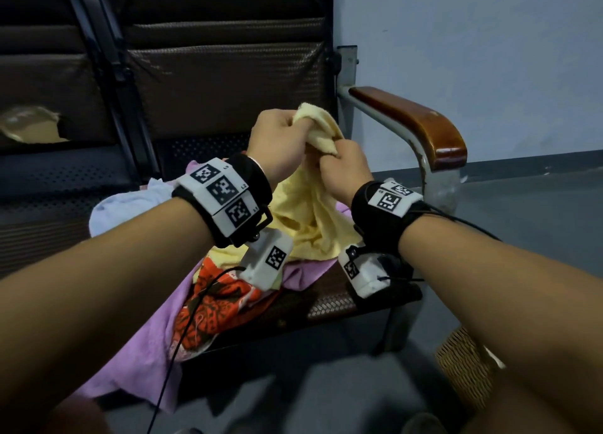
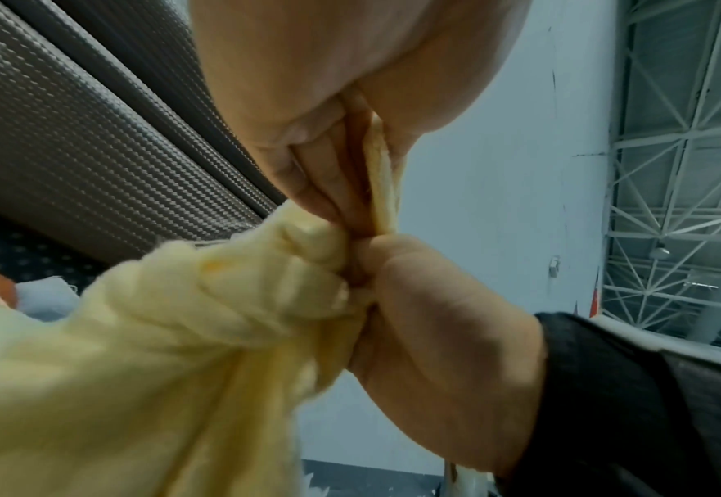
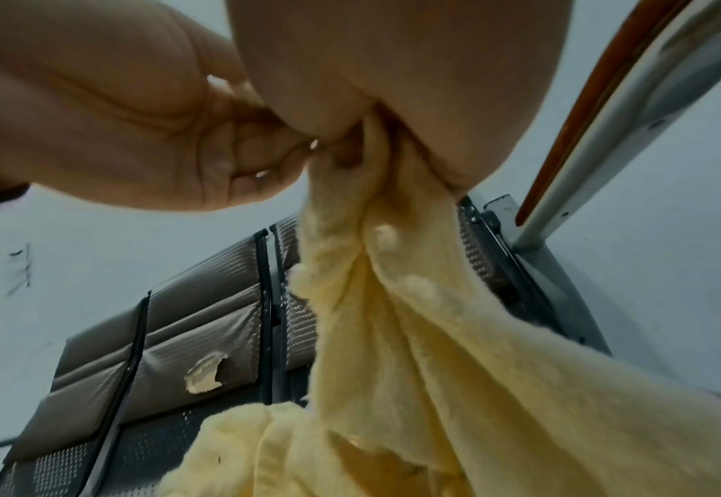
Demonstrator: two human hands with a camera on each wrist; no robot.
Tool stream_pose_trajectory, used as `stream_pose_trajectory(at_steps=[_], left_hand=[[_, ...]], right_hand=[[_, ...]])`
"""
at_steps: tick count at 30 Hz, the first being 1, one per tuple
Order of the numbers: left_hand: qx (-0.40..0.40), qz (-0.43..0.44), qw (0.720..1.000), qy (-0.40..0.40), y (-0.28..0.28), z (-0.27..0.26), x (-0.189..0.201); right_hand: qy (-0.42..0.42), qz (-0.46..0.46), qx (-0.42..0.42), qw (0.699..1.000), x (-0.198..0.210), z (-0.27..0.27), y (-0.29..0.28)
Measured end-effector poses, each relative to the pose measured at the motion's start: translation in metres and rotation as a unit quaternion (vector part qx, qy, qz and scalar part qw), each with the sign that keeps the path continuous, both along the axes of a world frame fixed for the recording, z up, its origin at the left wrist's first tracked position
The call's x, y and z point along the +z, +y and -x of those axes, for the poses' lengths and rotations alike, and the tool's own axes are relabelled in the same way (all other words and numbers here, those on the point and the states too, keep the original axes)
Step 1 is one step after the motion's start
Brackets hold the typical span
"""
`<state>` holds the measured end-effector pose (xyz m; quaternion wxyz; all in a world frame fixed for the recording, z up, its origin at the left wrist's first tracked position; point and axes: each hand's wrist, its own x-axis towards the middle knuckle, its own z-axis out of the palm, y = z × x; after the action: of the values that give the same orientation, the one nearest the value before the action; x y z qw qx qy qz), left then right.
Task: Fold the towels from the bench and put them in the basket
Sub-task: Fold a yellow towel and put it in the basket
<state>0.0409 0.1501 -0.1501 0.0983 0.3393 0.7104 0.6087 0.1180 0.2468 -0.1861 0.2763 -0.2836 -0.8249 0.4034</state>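
Black-and-white square code markers on the left wrist band (image 1: 225, 192), tiny letters beside them too small to read, similar markers on the right wrist band (image 1: 390, 202), no other text or brand readable

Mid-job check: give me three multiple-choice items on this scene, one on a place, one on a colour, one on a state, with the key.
1. Where is the wicker basket?
A. on the bench seat
B. on the floor, right of the bench
C. on the armrest

2. What colour is the towel that both hands hold?
A. purple
B. white
C. yellow

3. How is that towel now?
A. bunched and unfolded, lifted above the pile
B. folded flat on the seat
C. inside the basket

Key: 1 B, the head view shows it low on the floor by the bench leg. 2 C, the left hand and right hand grip pale yellow cloth. 3 A, it hangs crumpled from both fists.
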Motion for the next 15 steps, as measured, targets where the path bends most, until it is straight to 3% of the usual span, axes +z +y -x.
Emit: stream_pose_trajectory(at_steps=[2,4,7,9,12,15], left_hand=[[0.003,-0.036,0.998,-0.051,-0.001,0.005,-0.001],[0.008,-0.064,0.992,-0.109,-0.002,0.01,-0.002],[0.05,-0.071,0.985,-0.151,-0.002,0.02,-0.002],[0.079,-0.076,0.98,-0.168,-0.003,0.026,-0.007],[0.114,-0.073,0.973,-0.185,-0.005,0.039,-0.018],[0.136,-0.102,0.956,-0.24,-0.009,0.052,-0.025]], right_hand=[[0.033,0.066,0.035,0.997,0.003,-0.001,-0.001],[0.041,0.077,0.039,0.995,0.004,0.0,0.002],[-0.037,-0.073,0.024,0.996,0.001,-0.003,0.015],[-0.129,-0.166,0.036,0.977,-0.003,-0.005,0.022],[-0.207,-0.193,0.049,0.958,-0.006,-0.009,0.03],[-0.198,-0.174,0.047,0.963,0.001,-0.015,0.032]])
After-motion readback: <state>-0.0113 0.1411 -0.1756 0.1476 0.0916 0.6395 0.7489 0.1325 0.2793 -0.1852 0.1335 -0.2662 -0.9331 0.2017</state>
